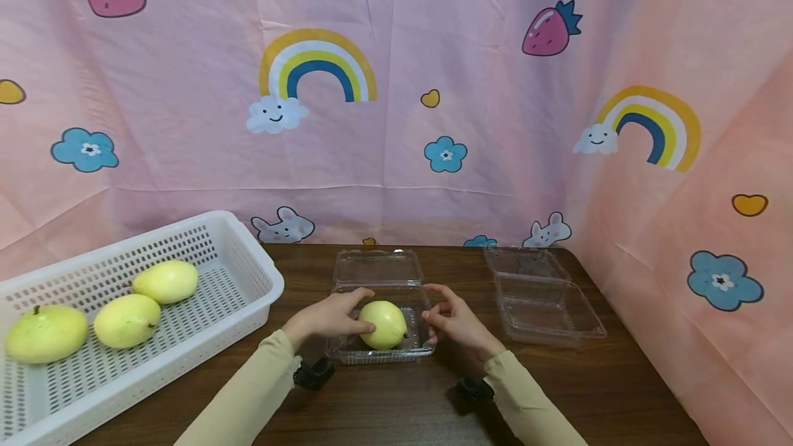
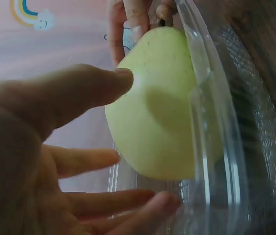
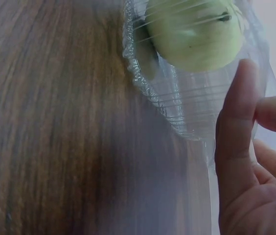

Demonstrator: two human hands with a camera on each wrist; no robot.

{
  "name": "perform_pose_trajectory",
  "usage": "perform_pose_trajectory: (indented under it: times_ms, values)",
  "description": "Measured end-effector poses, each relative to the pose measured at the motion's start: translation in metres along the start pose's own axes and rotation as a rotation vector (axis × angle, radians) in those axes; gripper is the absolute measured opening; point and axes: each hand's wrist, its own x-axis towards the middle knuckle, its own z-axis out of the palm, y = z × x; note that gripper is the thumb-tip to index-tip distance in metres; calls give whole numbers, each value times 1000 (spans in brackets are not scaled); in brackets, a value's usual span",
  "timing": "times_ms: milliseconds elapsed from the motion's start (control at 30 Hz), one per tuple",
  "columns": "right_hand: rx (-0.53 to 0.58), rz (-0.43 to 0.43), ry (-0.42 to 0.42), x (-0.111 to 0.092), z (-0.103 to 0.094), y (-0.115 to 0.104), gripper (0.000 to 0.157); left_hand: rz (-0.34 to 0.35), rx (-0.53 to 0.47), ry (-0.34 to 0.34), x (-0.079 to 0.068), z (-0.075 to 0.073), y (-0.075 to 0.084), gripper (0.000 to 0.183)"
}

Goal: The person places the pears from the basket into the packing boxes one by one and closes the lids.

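Observation:
A yellow-green pear (image 1: 384, 325) lies on its side in the base of a clear plastic clamshell container (image 1: 372, 356), whose lid stands folded back behind it. My left hand (image 1: 331, 315) reaches over the container's left side. In the left wrist view its thumb (image 2: 103, 83) is at the pear's surface, while the other fingers are spread and fairly straight. At the container's right wall is my right hand (image 1: 458, 322). The right wrist view has its thumb (image 3: 236, 122) and a finger pinching the rim there, with other fingers curled behind.
To the left, a white perforated basket (image 1: 248, 253) holds several pears, one a large pear (image 1: 46, 336). Another clear container (image 1: 551, 308) stands unfolded at the right on the dark wooden table (image 1: 384, 405). A pink printed cloth (image 1: 396, 136) hangs behind and along the right.

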Motion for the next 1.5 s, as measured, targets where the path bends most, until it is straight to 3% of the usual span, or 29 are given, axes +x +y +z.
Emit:
perform_pose_trajectory:
  times_ms: [200,600,867,1233,1500]
  values:
    - [-1,-8,-3,0,0,2,54,-12,-8,-29,3,7,1,60]
    - [-20,10,-1,2,-6,0,55,90,-53,14,19,20,11,60]
    - [4,-4,-21,3,-5,-1,54,90,-108,62,29,27,11,59]
    - [-9,33,-9,0,-4,2,49,124,-172,49,29,31,5,55]
    - [5,21,-21,0,-4,2,51,110,-147,24,27,30,3,61]
